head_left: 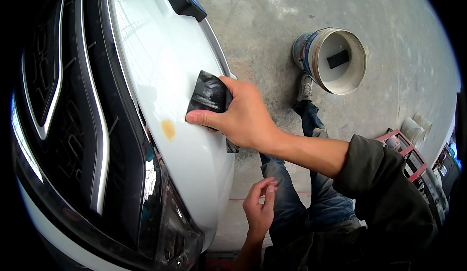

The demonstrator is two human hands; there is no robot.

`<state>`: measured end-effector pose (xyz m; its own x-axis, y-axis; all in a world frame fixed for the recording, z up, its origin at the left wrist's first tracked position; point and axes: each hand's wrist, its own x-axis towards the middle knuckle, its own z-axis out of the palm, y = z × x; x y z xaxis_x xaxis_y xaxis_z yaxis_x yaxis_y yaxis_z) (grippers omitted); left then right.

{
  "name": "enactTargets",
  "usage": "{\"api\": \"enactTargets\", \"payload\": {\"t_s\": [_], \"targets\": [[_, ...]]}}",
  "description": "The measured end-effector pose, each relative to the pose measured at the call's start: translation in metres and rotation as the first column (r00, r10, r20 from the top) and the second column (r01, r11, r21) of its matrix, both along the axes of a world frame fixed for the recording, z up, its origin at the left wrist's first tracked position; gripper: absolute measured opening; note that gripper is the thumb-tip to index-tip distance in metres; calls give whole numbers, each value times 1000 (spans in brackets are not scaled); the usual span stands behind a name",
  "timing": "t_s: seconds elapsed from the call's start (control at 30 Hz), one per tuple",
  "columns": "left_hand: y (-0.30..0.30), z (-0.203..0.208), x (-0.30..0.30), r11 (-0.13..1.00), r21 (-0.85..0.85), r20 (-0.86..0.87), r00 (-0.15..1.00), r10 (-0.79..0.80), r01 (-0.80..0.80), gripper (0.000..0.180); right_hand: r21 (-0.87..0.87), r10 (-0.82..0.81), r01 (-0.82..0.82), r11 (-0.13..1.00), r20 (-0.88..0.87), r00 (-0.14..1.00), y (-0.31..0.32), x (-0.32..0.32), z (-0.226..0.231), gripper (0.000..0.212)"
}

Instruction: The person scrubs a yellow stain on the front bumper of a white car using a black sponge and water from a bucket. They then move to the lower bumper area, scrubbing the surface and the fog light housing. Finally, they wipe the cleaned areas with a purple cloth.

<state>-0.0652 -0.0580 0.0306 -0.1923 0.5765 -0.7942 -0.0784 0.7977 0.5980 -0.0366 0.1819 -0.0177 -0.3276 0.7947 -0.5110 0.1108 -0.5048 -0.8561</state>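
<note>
My right hand [243, 112] grips a black sheet of sandpaper [210, 93], thumb on the near side and fingers behind it. Whitish smears mark its dark face, and another end of it shows below the hand. The sheet is at a white car body panel [160, 66]; whether it presses on the paint I cannot tell. A tan, oval patch [168, 130] lies on the panel just left of my thumb. Lower down, my left hand [260, 205] hangs in front of my jeans, loosely curled with nothing in it.
A dark grille with chrome strips [92, 100] and a headlight [177, 237] adjoin the panel. On the concrete floor by my foot stands a bucket [360, 61] with a black block [338, 59] inside. A red frame [413, 154] and pale containers [413, 130] are at right.
</note>
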Motion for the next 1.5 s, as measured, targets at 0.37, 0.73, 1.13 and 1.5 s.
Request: {"api": "enactTargets", "payload": {"t_s": [0.37,0.73,1.13,1.5], "targets": [[48,50,-35,779,183,-755,593,-280,600,30,64,55,-56,996,23,998,2,3,-4,50],[46,47,-44,727,-67,-832,364,-418,683,57,91,26,-32,995,63,998,16,-12,-15,55],[46,44,-43,690,-116,-819,325,-473,714,72,270,79,-98,958,80,994,-12,-1,-16,54],[54,51,-44,604,-220,-801,211,-560,766,77,186,64,-88,979,129,990,17,-9,-11,53]]}}
